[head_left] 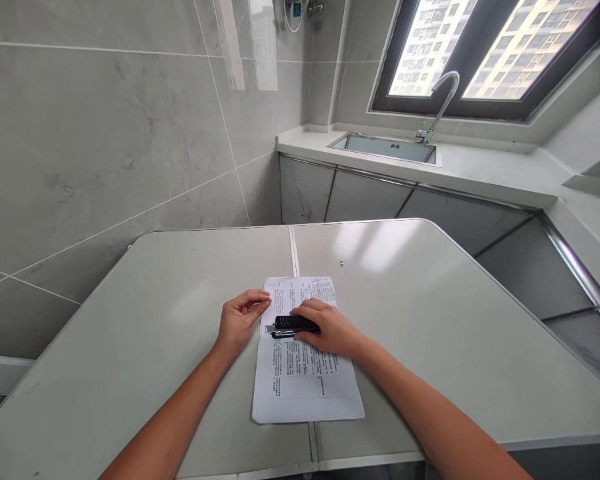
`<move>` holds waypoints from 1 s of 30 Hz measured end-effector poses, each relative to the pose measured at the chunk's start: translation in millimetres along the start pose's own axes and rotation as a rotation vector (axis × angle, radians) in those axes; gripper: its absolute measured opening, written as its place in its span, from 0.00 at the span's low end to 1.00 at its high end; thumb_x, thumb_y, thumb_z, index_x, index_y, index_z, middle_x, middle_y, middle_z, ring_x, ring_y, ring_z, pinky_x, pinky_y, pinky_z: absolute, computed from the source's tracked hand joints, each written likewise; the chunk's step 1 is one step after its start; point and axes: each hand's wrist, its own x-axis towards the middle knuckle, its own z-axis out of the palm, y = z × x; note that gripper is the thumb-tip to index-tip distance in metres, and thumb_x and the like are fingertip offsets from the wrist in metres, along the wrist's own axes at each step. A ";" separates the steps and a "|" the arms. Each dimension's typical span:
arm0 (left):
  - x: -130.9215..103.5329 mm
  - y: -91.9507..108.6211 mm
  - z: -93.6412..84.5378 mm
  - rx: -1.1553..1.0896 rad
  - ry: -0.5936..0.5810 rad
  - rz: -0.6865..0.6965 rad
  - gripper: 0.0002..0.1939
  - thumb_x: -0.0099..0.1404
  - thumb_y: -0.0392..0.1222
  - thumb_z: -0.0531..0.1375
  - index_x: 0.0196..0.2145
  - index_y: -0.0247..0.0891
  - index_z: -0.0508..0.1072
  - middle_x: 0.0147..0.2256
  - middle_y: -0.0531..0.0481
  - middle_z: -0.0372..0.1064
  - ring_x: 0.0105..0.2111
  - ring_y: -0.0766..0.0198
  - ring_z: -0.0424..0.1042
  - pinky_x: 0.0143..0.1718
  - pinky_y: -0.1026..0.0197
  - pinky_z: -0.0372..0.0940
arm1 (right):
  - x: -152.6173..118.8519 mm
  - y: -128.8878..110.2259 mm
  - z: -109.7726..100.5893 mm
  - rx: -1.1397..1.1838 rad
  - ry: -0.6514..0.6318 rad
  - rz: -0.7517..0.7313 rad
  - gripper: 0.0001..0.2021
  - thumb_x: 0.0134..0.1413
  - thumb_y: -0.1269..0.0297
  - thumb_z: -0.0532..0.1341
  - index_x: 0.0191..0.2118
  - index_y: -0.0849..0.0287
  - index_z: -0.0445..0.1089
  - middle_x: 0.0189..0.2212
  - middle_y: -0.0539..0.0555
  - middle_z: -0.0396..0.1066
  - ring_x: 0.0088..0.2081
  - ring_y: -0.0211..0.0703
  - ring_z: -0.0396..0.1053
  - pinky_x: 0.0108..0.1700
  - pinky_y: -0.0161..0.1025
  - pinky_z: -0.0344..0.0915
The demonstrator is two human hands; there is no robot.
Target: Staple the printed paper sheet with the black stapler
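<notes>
A printed sheet of paper [305, 404], perhaps with more sheets under it, lies flat across the seam of the table. On top of it is a black stapler [286, 325], with a silver metal piece showing at its left end. My right hand [325, 327] is closed around the stapler's right end, fingers over the top and thumb on the near side. At the paper's left edge, my left hand [240, 317] has thumb and forefinger pinched together. Whatever is between those fingertips is too small to make out.
The pale table [200, 267] has a raised seam down its middle. A small shiny bit [341, 263] lies beyond the paper. Past the table, a counter [500, 163] holds a sink [385, 148] with a tall faucet [443, 107]. Grey tiled wall [105, 133] stands on the left.
</notes>
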 end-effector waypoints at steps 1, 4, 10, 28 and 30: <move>0.0 0.0 -0.1 0.005 -0.008 -0.008 0.09 0.60 0.44 0.72 0.37 0.39 0.82 0.41 0.45 0.78 0.45 0.57 0.77 0.51 0.53 0.73 | -0.1 -0.1 2.5 -0.002 0.001 0.016 0.17 0.59 0.62 0.68 0.53 0.53 0.71 0.42 0.55 0.75 0.45 0.49 0.71 0.46 0.44 0.68; -0.4 2.2 -1.4 0.017 -0.055 -0.024 0.14 0.59 0.45 0.73 0.41 0.39 0.80 0.40 0.45 0.78 0.42 0.57 0.78 0.49 0.52 0.75 | -1.3 2.1 3.8 0.014 0.055 0.047 0.14 0.60 0.66 0.67 0.51 0.53 0.71 0.40 0.54 0.75 0.44 0.48 0.70 0.45 0.44 0.68; -3.5 6.4 -0.6 0.175 -0.177 0.014 0.20 0.60 0.48 0.72 0.48 0.41 0.76 0.40 0.45 0.78 0.46 0.55 0.77 0.56 0.47 0.70 | -1.9 9.8 0.5 0.025 0.186 0.065 0.11 0.60 0.68 0.66 0.48 0.52 0.72 0.37 0.54 0.76 0.41 0.49 0.69 0.43 0.46 0.67; -6.4 3.2 7.0 0.359 -0.219 0.006 0.07 0.62 0.46 0.69 0.38 0.44 0.81 0.40 0.48 0.79 0.39 0.58 0.75 0.41 0.56 0.70 | -2.8 5.8 -3.3 0.048 0.234 0.032 0.10 0.60 0.67 0.65 0.47 0.53 0.72 0.36 0.54 0.76 0.40 0.49 0.67 0.41 0.45 0.66; -5.9 4.9 6.8 0.339 -0.254 0.052 0.06 0.64 0.46 0.68 0.37 0.43 0.82 0.41 0.46 0.79 0.41 0.56 0.76 0.42 0.55 0.71 | -2.9 5.8 -3.1 0.053 0.240 0.026 0.09 0.60 0.67 0.65 0.47 0.52 0.73 0.36 0.54 0.76 0.40 0.49 0.67 0.41 0.45 0.67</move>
